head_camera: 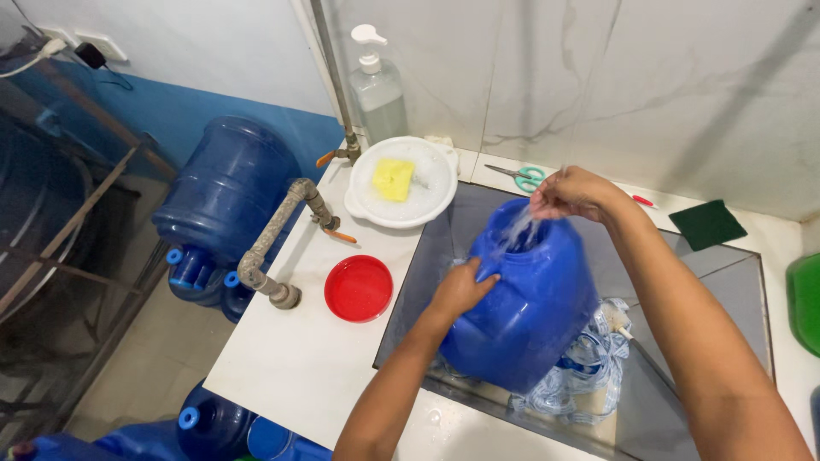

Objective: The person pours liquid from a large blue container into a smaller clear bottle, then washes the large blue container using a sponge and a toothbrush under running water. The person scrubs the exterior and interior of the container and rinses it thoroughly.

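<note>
- Two hands of mine worked on one blue water container [521, 307], which leaned tilted in the grey sink [735, 282].
- My left hand [461, 290] gripped its handle at the shoulder, fingers curled shut around it.
- My right hand [574, 192] sat at the container's mouth, fingers bunched narrow, water blurring there; what it held I could not tell.
- On the white worktop [299, 358] lay a red lid [359, 288], near a white basin [401, 182] holding a yellow sponge [393, 178].
- Scissors [521, 176] lay behind the sink.
</note>
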